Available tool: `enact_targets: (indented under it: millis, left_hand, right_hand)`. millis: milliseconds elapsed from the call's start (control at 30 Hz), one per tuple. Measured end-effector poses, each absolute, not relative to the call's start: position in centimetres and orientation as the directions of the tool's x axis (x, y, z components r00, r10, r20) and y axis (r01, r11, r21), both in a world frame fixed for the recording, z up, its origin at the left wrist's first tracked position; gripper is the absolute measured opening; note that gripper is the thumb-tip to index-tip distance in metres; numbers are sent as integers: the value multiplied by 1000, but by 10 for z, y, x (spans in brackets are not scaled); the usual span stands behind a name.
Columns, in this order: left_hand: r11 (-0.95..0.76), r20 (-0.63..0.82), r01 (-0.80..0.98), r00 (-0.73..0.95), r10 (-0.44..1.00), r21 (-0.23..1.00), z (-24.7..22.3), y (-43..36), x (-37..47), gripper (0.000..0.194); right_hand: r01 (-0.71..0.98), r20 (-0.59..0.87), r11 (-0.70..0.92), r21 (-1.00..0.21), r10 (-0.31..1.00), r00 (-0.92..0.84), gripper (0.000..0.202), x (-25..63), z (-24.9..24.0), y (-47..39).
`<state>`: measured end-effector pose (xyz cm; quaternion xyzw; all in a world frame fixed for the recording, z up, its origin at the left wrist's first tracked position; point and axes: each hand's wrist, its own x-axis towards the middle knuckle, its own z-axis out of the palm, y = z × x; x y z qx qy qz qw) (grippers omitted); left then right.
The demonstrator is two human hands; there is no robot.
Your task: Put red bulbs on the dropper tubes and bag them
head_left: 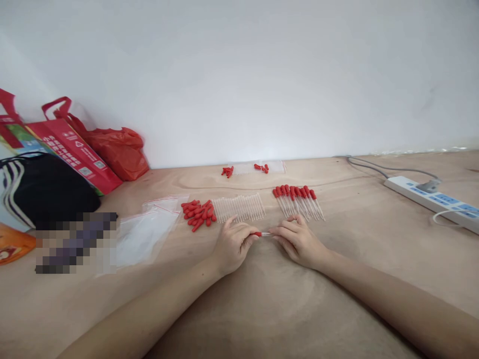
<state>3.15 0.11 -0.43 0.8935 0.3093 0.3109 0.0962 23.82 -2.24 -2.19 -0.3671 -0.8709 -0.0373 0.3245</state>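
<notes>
Between the fingertips of my left hand is a red rubber bulb, mostly hidden by the fingers. My right hand pinches a clear glass dropper tube, whose end meets the bulb. Just beyond my left hand lies a row of bare clear tubes. Left of that row is a pile of loose red bulbs. Past my right hand, droppers with red bulbs fitted lie side by side, bulbs toward the wall.
Clear zip bags lie left of the bulbs. More bulbs and tubes rest by a bag near the wall. A white power strip with cords is at right. Red bags and a black bag stand at left.
</notes>
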Motion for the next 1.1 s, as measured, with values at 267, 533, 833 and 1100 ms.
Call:
enact_targets:
  millis: [267,533,833,1100]
  left_hand:
    - [-836,511,455,663,547,306,-9,2,29,21]
    - [-864,553,449,671,494,228,-9,-1,30,19]
    - [-891,564,420,699,440,174,-11,-1,31,17]
    - [-858,535,490,689,489,153,-4,9,26,14]
  right_hand:
    - [660,592,746,-89,573,-567,24,235,-16,-23]
    - [651,630,759,21,496,-598,24,228,-14,-26]
    - [629,627,777,-7,494,-602,28,221,-17,-25]
    - [704,509,710,8,603,-615,21,219,-11,-21]
